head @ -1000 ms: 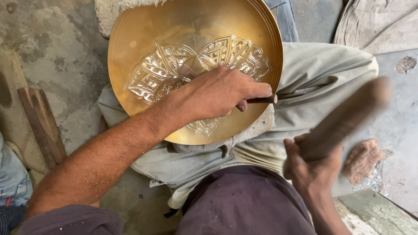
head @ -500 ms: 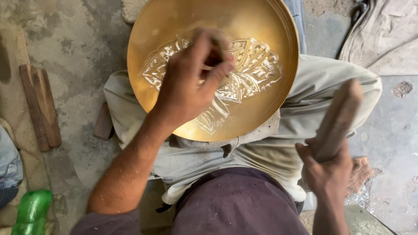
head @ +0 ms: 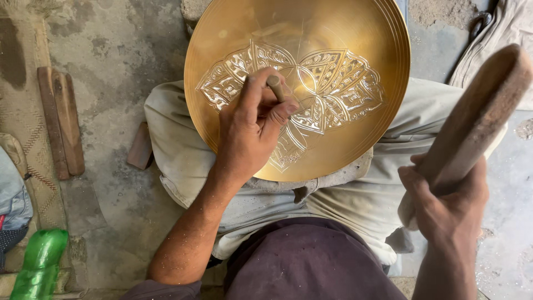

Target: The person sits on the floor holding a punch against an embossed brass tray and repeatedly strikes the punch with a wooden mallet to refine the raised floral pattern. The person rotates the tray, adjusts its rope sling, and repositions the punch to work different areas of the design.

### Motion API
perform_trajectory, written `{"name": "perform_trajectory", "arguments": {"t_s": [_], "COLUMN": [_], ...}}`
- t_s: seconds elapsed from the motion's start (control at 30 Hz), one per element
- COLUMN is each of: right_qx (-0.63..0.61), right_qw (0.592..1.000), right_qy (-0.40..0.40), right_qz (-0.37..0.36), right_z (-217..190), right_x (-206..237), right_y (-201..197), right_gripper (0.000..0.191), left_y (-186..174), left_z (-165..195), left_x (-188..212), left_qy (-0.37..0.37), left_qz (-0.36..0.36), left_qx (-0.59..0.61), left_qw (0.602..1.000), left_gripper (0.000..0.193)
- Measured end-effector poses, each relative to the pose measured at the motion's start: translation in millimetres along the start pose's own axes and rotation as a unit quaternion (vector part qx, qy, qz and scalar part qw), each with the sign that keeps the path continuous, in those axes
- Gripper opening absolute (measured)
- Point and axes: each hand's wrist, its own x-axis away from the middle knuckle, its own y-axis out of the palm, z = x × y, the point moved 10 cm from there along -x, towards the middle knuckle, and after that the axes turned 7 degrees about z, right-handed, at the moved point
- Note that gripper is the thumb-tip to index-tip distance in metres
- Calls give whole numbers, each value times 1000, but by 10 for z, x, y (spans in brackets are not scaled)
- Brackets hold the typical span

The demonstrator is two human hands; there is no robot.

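On the lap, the left hand (head: 250, 133) pinched a chisel (head: 276, 88) against the brass plate (head: 344, 44); the right hand (head: 449, 208) gripped a wooden mallet (head: 477, 114).

left arm: bare forearm reaches from near left up toward centre | left hand (head: 252, 130): knuckles up, fingers curled tight, thumb and fingertips pinched together at the far side | right hand (head: 447, 208): near right, raised, fist closed, wrist straight | hands well apart
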Motion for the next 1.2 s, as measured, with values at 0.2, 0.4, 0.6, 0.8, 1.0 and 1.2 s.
{"name": "perform_trajectory", "arguments": {"t_s": [0.2,0.4,0.6,0.8,1.0,1.2], "right_qx": [218,125,346,349,359,239], "right_qw": [960,810,753,795,800,890], "right_qy": [-178,-568,-558,-494,-479,-381], "right_qz": [14,-73,-42,-42,-45,-77], "right_z": [-733,-1942,-2007,-1666,-1370,-1306], "right_x": [-238,12,-81,-244,-206,-376], "right_y": [49,381,538,452,505,497], "right_gripper": [52,40,37,43,40,35], "left_y": [3,-18,-17,71,303,241], "left_z": [10,-87,-61,-49,-76,-162], "left_x": [-11,53,140,4,-103,-47], "left_qy": [50,46,79,134,169,131], "left_qz": [-1,16,22,-30,-142,-121], "left_qx": [-69,-58,-96,-95,-142,-105], "left_qw": [996,997,992,986,965,978], "left_gripper": [36,39,40,40,35,25]}}
